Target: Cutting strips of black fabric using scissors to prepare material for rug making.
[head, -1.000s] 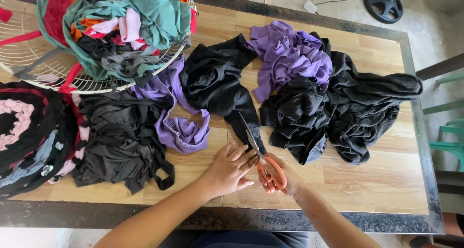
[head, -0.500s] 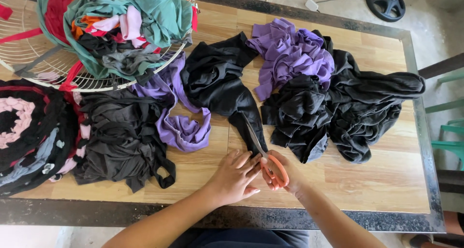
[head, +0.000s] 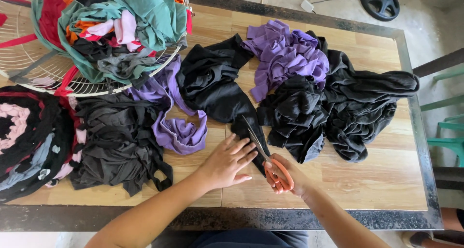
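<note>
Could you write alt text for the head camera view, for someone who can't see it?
Seen from above, a right hand works orange-handled scissors into a black cloth on a wooden table, while the left hand lies flat beside the blades. Piles of black and purple fabric surround them, and a wire fan guard holds colourful scraps.

A home craft corner: wooden table (head: 367,180) heaped with cloth scraps (head: 285,59); concrete floor (head: 435,21); green chair (head: 449,127).

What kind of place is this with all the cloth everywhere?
Probably a small home workshop for making things from scrap cloth. Heaps of black cloth and purple cloth cover a wooden table, a braided rug lies at one end, and the right hand holds orange-handled scissors.
</note>
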